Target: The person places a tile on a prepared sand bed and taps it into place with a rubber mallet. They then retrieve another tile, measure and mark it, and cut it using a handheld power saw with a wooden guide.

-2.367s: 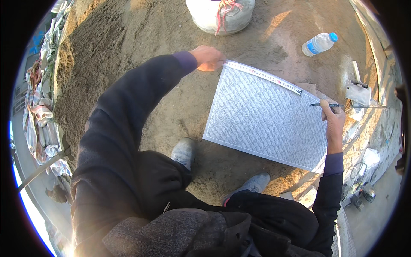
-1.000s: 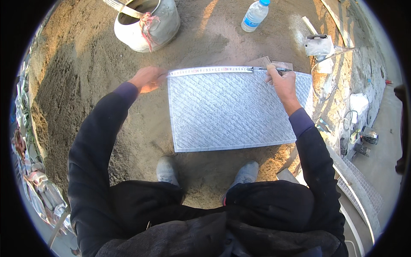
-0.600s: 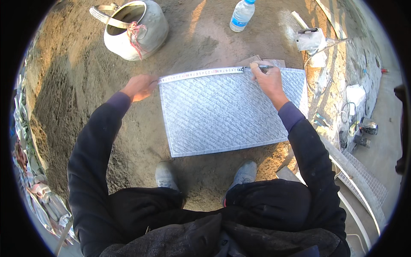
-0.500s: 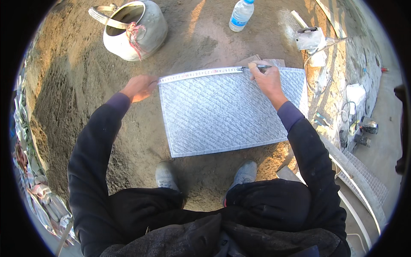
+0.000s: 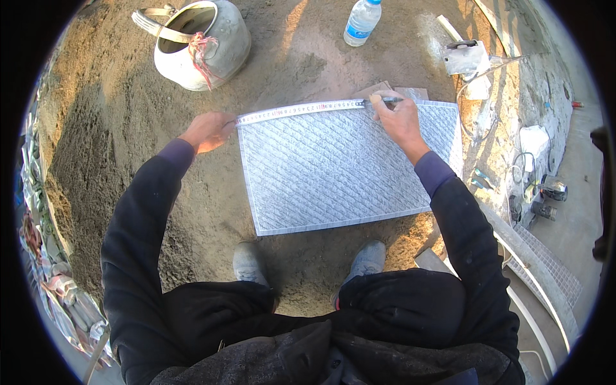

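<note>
We see a rectangular grey-white textured tile [image 5: 350, 170] lying flat on the dirt ground [image 5: 205, 186], a little right of the middle of our view, its face covered in slanting ridges inside a narrow plain border. A white measuring tape [image 5: 301, 110] with black and red markings runs along its far edge, from about ten o'clock round to twelve, and finishes there in a dark tip. Taking the tile as our dial, the left hand [image 5: 208, 132] sits between nine and ten o'clock just past the corner, fingers curled closed around the tape's near end; what else the palm contains we cannot tell. The right hand [image 5: 400, 123] is between one and two o'clock, over the tile's far edge, thumb and fingers pinched on a dark pen [image 5: 393, 99] whose tip points toward nine, just beside the tape's dark tip. Brown flat pieces [image 5: 380, 88] peek out beyond that edge at half past twelve. Farther out we find a clear water bottle [image 5: 363, 24] with a blue cap at twelve, a pale bucket [image 5: 224, 51] tied with red strands at ten, a grey metal box [image 5: 464, 61] between one and two, and grey shoes [image 5: 369, 258] at six and between seven and eight.
</note>
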Tool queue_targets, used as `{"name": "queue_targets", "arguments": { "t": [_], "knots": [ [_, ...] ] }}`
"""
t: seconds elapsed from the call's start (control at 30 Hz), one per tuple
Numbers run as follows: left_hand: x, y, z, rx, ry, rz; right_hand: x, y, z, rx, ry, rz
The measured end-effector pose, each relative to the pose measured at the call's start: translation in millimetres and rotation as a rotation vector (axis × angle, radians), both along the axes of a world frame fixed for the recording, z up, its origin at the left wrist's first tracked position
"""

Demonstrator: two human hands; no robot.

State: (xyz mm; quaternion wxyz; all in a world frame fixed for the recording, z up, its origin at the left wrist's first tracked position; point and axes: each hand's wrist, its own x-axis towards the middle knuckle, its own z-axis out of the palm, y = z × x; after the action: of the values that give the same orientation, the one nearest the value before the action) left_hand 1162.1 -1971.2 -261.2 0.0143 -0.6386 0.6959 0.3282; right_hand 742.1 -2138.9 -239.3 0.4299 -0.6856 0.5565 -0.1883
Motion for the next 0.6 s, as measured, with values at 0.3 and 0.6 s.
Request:
{"name": "queue_targets", "arguments": {
  "t": [0.3,0.6],
  "knots": [
    [-1.6,0.2,2.3,0.05,-0.015,0.034,3.4,1.5,-5.0,-0.111,0.039,-0.017],
    [-1.8,0.5,3.5,0.036,-0.019,0.02,5.2,2.5,-2.6,-0.133,0.039,0.003]
  ]
}}
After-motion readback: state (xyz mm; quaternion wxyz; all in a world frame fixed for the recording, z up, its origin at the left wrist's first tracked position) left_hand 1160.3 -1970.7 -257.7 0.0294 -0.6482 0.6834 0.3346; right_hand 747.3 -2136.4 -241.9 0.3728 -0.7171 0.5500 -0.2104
